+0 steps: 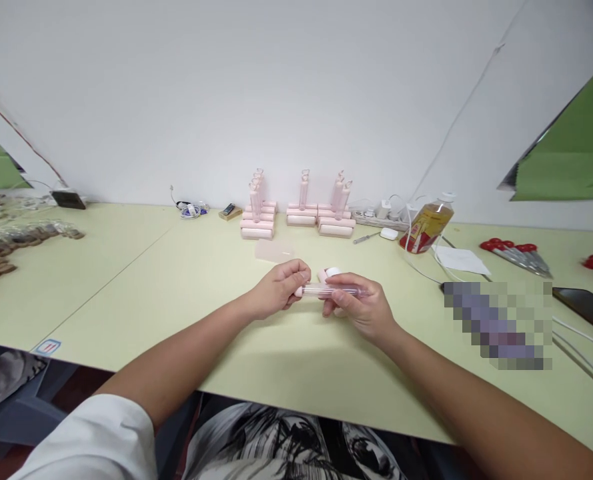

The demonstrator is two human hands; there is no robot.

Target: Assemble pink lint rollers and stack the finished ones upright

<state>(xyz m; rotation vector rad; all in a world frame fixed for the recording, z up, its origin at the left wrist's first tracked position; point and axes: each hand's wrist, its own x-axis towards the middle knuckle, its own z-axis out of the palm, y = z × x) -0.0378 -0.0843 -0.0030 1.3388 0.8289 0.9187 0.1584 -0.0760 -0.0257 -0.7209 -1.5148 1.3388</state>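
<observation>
I hold a slim clear pink tube level above the pale green table. My left hand pinches its left end, where a small pink cap shows. My right hand grips its right half from below. Just behind the tube lies a small pink and white roller piece. A flat translucent pink lid rests on the table farther back.
Stacks of pink boxes with upright pink tubes stand by the wall. A drink bottle, power strip, red-handled tools, cables and a dark phone lie at the right. Bagged items sit at the left.
</observation>
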